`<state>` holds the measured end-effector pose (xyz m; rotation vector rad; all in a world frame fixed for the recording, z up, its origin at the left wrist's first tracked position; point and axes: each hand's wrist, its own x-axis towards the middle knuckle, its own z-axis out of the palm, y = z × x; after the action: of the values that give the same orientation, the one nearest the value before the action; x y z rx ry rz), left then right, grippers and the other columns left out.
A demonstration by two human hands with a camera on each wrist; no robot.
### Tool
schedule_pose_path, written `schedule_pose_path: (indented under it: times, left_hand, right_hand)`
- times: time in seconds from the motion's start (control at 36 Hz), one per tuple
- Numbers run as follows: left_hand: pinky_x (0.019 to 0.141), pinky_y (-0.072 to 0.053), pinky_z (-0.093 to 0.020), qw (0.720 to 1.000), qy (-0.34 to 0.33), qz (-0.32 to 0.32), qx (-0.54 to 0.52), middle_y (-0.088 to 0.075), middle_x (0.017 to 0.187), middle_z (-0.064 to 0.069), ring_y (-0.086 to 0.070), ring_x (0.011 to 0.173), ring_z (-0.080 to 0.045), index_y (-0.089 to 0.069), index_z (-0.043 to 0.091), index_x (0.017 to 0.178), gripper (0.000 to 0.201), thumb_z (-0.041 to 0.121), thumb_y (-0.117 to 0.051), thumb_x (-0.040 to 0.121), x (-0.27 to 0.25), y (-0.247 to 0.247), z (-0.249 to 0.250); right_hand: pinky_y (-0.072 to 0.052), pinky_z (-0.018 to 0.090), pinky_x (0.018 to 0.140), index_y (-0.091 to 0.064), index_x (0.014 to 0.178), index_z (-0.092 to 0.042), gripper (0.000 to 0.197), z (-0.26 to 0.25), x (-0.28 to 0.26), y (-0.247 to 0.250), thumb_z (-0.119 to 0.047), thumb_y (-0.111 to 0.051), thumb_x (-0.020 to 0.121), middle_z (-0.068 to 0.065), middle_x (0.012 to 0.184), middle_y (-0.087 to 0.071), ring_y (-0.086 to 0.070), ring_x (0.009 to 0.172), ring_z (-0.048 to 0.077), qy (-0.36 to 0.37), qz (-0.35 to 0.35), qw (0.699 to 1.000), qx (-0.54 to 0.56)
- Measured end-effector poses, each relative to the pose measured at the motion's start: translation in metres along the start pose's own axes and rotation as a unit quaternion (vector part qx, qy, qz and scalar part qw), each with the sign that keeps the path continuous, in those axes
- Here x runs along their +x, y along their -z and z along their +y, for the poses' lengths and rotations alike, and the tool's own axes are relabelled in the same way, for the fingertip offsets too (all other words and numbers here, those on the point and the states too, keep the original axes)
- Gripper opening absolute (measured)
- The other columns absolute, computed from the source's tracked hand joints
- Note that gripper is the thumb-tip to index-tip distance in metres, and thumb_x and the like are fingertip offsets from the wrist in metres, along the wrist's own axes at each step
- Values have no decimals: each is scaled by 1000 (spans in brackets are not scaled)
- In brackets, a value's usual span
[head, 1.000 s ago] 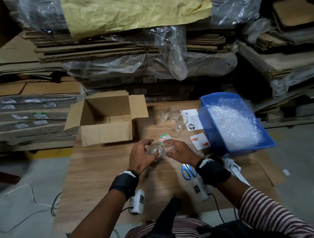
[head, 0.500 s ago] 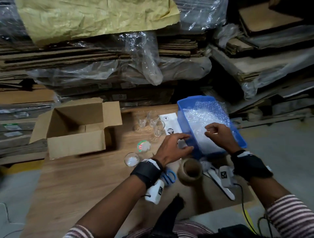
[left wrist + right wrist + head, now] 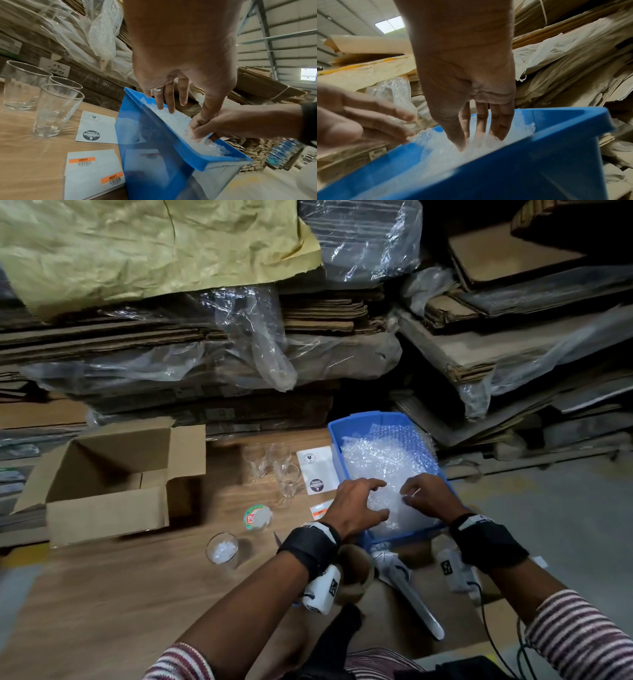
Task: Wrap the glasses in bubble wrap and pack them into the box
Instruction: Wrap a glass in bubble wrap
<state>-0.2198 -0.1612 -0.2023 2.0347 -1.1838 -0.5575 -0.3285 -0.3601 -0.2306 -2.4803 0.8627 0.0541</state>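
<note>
Bubble wrap fills a blue bin at the table's right. My left hand lies spread and open on the wrap's near left part. My right hand curls beside it and pinches the wrap, its fingers dug in. Three clear glasses stand upright left of the bin, seen close in the left wrist view. A fourth glass stands alone nearer me. The open cardboard box sits at the left.
Fragile-sticker sheets and barcode labels lie between the glasses and the bin. A round label roll sits by the lone glass. A brown tape roll and a white tool lie near my wrists. Stacked cardboard rises behind.
Both hands left the lone glass on the table and went right to the blue bin. The right hand reached the wrap first; the left has now come onto it too.
</note>
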Motion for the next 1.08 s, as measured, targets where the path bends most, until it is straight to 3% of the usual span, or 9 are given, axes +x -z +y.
schedule_pose_path:
  times: [0.25,0.31,0.39,0.53,0.64,0.72,0.83,0.97,1.08]
  left_hand:
    - [116,-33,-45,998,60,-21,17,-47,148,-16,-45,135,-36,-27,23,158,90,30,-78,85,22,-11,-2]
    - [119,-27,-47,996,71,-45,32,-52,144,-17,-46,135,-35,-20,23,160,94,28,-77,85,25,-12,-1]
    - [123,-11,-46,993,77,-68,53,-63,130,-14,-51,133,-31,-14,21,161,96,23,-74,86,26,-17,0]
    - [122,0,-47,994,70,-68,55,-71,124,-7,-54,134,-24,-8,23,162,99,23,-73,87,23,-24,2]
    - [121,-4,-48,997,52,-51,31,-65,134,-5,-52,135,-23,-10,27,163,98,9,-65,84,20,-21,8]
    - [121,-10,-48,997,52,-48,15,-63,138,-5,-51,134,-24,-7,28,163,98,6,-62,84,21,-19,11]
    - [117,-30,-43,996,56,-68,6,-59,142,-10,-54,131,-31,-2,25,164,101,18,-67,86,21,-21,9]
    - [120,-12,-43,986,69,-127,82,-57,146,-14,-45,141,-30,-1,22,164,93,31,-64,96,22,-31,11]
    - [119,-11,-46,978,75,-154,116,-61,135,-17,-47,137,-32,-2,21,165,88,35,-59,100,23,-35,16]
  right_hand:
    - [-54,33,79,-80,81,-18,4,4,-5,29,-20,-78,85,-4,84,-78,-72,84,13,52,1,997,64]
    - [-55,32,76,-77,87,-20,21,4,-6,25,-34,-89,76,-6,79,-74,-69,74,9,68,-28,994,76]
    - [-47,14,70,-73,98,-25,51,2,-10,13,-54,-93,62,-13,83,-66,-59,72,-2,77,-62,995,34]
    - [-47,33,75,-75,93,-22,84,0,-4,-6,-91,-70,44,-2,85,-69,-62,79,13,93,-14,996,-6]
    - [-44,31,70,-75,80,-21,23,-3,-2,-9,-44,-73,78,-5,76,-67,-63,75,17,99,6,995,13]
    - [-51,36,71,-75,81,-24,24,-1,-2,-5,-41,-58,85,-5,82,-74,-68,79,21,88,29,995,36]
    - [-34,27,67,-58,73,-32,28,2,-5,13,-18,-66,95,-14,64,-57,-58,67,10,105,66,991,55]
    - [-48,32,72,-69,80,-19,19,6,-7,38,-7,-65,94,-4,75,-71,-66,75,18,83,106,982,131]
    - [-48,17,74,-76,96,-12,12,3,-11,60,-6,-67,93,-2,86,-75,-68,83,14,59,151,965,204]
